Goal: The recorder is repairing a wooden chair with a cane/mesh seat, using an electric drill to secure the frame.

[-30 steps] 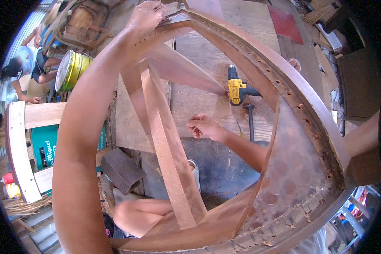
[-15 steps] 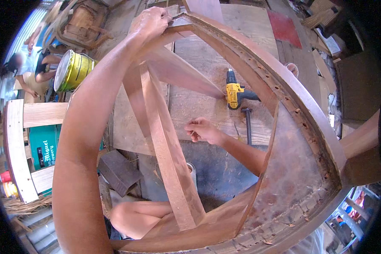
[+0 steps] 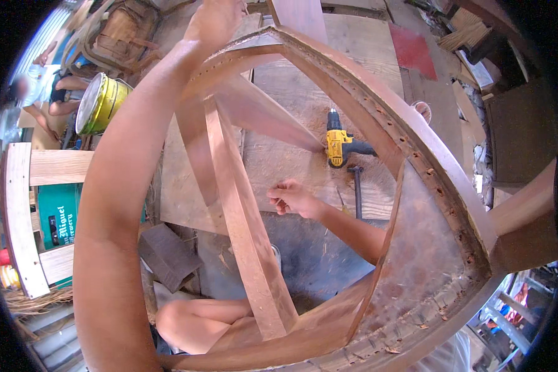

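A curved triangular wooden frame (image 3: 359, 87), with a row of holes along its rim and a mottled corner panel (image 3: 421, 242), surrounds my arms. My left hand (image 3: 216, 17) is closed at the upper left of its top corner, fingertips partly out of view; what it holds is unclear. My right hand (image 3: 289, 197) hangs inside the frame, right of a wooden crosspiece (image 3: 248, 235), fingers curled together; anything between them is too small to make out. Beyond it a yellow-and-black cordless drill (image 3: 338, 146) and a dark hammer-like tool (image 3: 357, 192) lie on dusty plywood (image 3: 291, 87).
A co-worker (image 3: 34, 90) sits at the far left behind a yellow bucket (image 3: 102, 105). A wooden slatted piece (image 3: 22, 211) and green crate (image 3: 59, 217) stand left. A dark block (image 3: 167, 254) lies near my bent leg (image 3: 198, 322). A red board (image 3: 412, 49) lies at the back.
My left hand has moved up, off the frame's top corner toward the picture's upper edge. The drill and tools appear slightly lower and further left as the view shifts. My right hand stays curled.
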Available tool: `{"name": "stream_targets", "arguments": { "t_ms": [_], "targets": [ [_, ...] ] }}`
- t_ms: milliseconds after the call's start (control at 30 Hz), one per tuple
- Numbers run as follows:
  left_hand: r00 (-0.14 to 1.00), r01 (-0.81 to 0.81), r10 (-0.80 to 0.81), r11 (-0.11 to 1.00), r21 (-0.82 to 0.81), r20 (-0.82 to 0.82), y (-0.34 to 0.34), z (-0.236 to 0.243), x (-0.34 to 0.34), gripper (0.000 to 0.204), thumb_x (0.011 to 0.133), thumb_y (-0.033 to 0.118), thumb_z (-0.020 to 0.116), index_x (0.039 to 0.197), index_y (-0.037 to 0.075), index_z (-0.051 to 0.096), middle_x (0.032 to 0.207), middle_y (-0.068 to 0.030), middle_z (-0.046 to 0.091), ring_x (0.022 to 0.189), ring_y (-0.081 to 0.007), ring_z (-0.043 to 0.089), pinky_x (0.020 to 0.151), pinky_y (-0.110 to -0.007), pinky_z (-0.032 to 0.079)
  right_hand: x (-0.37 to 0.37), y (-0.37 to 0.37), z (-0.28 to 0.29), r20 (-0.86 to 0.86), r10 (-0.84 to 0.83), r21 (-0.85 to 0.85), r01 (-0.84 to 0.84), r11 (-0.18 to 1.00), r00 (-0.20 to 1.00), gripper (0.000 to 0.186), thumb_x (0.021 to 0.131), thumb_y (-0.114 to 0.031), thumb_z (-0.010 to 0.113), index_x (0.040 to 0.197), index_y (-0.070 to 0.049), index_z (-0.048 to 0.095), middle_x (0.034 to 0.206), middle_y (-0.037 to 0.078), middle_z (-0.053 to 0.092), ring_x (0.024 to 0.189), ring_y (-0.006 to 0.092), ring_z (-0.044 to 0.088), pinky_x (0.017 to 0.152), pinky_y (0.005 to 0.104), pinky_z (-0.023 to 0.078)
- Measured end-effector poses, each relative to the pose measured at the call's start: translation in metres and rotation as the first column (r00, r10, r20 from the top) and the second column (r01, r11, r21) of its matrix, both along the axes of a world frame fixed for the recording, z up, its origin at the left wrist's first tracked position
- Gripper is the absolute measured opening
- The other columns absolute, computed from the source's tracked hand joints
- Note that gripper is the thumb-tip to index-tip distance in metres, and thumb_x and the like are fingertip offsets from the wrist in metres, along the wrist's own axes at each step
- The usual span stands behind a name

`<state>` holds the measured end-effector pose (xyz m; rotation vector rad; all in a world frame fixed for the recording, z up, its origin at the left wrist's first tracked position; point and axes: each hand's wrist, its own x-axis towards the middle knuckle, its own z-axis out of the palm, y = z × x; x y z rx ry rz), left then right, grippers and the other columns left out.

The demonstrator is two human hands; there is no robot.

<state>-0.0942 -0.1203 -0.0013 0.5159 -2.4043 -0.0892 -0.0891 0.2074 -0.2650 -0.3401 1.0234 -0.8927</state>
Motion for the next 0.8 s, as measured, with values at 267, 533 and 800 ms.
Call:
{"name": "stream_targets", "arguments": {
  "t_ms": [267, 533, 800],
  "targets": [
    [0.997, 0.027, -0.031, 0.998, 0.057, 0.07, 0.003, 0.002, 0.005, 0.016, 0.098, 0.017, 0.05, 0.106, 0.003, 0.053, 0.08, -0.0248, 0.065, 0.081, -0.0411, 0.069, 0.071, -0.05, 0.052, 0.0, 0.001, -0.001, -0.029, 0.029, -0.005, -0.03, 1.0, 0.999, 0.019, 0.096, -0.021, 0.064, 0.084, -0.006, 0.063, 0.072, 0.001, 0.061, 0.055, 0.0101, 0.055, 0.053, 0.0281, 0.05],
    [0.994, 0.11, -0.11, 0.993, 0.037, -0.003, 0.019, 0.003, -0.006, 0.014, 0.096, 0.017, 0.054, 0.096, 0.005, 0.061, 0.084, -0.0229, 0.066, 0.081, -0.0428, 0.067, 0.073, -0.05, 0.052, -0.003, 0.001, -0.002, 0.016, 0.056, 0.002, -0.056, 0.998, 0.998, 0.016, 0.097, -0.021, 0.064, 0.093, -0.006, 0.064, 0.078, 0.001, 0.062, 0.059, 0.0106, 0.057, 0.056, 0.0268, 0.051],
    [0.997, -0.082, 0.081, 0.971, 0.226, 0.013, 0.019, -0.01, -0.006, 0.015, 0.099, 0.021, 0.056, 0.107, 0.009, 0.063, 0.092, -0.013, 0.073, 0.088, -0.0262, 0.07, 0.082, -0.039, 0.052, 0.0, 0.002, -0.007, -0.008, 0.041, -0.036, -0.041, 0.998, 0.999, 0.02, 0.094, -0.023, 0.066, 0.084, -0.007, 0.063, 0.072, 0.001, 0.06, 0.055, 0.0102, 0.055, 0.051, 0.0276, 0.048]
  ]
}}
